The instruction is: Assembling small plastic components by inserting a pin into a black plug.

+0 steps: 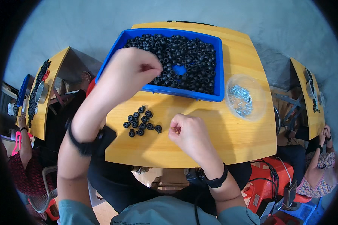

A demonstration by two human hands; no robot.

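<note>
Small black rubber rings (142,122) lie clustered on the tabletop (221,138), just left of the right hand (186,131), whose curled fingers pinch something too small to identify. The left hand (129,73), fingertips pinched, reaches over the blue tray (218,60) of rings beyond; a clear bowl (246,97) sits farther right.

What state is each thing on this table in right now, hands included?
Blue bin: open, mostly full of black rings, one bare patch in the middle.
Clear bowl: upright, holds small shiny bits.
Ring cluster: loose on the table, apart from the bin.
Left hand: fingers pinched, at the bin's near edge.
Right hand: curled shut above the table; contents hidden.
</note>
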